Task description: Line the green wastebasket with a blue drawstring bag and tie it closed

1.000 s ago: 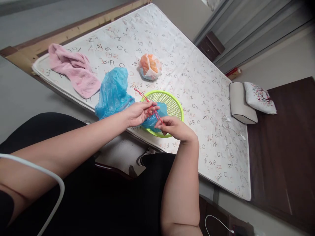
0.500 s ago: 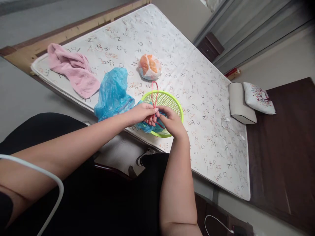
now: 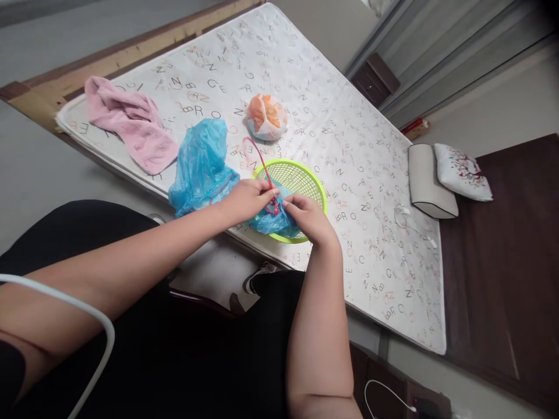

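My left hand (image 3: 251, 201) pinches a red cord (image 3: 262, 154), whose loop arcs up above the fingers. My right hand (image 3: 306, 215) is closed close by, thumb and forefinger pressed together at the cord's other part; what lies between them is too small to be sure of. Below the hands, a tangle of red cord rests on a blue plastic bag (image 3: 273, 226) in a lime-green mesh basket (image 3: 324, 195). To the left, a larger puffed-up blue plastic bag (image 3: 201, 157) stands on the mattress.
The letter-printed mattress (image 3: 375, 233) carries a pink towel (image 3: 131, 122) and an orange-and-white plastic-wrapped bundle (image 3: 266, 117). A beige bolster (image 3: 430, 180) and a printed cushion (image 3: 463, 173) lie at the right. A white cable (image 3: 87, 308) crosses near my left forearm.
The cord loop has swung from upright to leaning left. My hands have moved slightly apart, the right one going right, and more of the blue bag beneath shows.
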Demonstrator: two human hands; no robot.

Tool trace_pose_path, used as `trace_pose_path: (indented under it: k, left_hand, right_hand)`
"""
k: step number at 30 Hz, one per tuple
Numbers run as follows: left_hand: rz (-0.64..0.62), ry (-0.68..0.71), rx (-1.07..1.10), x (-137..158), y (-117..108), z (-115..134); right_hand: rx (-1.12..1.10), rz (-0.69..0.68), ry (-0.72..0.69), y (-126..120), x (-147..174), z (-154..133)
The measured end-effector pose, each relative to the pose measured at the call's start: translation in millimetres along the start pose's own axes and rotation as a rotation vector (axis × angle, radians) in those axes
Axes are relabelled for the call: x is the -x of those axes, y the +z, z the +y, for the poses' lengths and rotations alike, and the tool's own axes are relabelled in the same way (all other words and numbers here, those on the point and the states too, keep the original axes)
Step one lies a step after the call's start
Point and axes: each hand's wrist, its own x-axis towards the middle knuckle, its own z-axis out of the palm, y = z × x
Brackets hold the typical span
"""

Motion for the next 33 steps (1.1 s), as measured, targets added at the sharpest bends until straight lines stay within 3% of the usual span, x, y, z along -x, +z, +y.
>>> trace_pose_path:
  k: [3, 6, 14, 21, 29, 33]
  left_hand:
    - [0.054, -0.074, 0.221, -1.9, 4.3, -4.1]
    - [0.085, -0.014, 0.311, -1.2, 7.8, -4.9]
    - [0.059, 0.298, 0.191, 10.9, 1.2, 5.2]
    - [0.119, 0.466, 0.164, 16.2, 4.6, 2.2]
    - [0.113, 0.532, 0.157, 14.2, 6.1, -2.9]
    - [0.087, 0.432, 0.124, 12.8, 3.8, -1.6]
  right_hand:
    - [-0.054, 0.029, 0.013, 3.8, -2.0, 4.5]
    - [-0.191, 0.011, 0.01, 10.0, -4.6, 7.0]
    - [-0.435, 0.073, -0.109, 17.9, -9.7, 1.0]
    - [-0.554, 0.032, -0.025, 12.6, -7.6, 2.9]
    - [-0.594, -0.025, -0.028, 10.6, -4.9, 2.5]
    - [-0.541, 0.017, -0.047, 14.8, -6.5, 1.5]
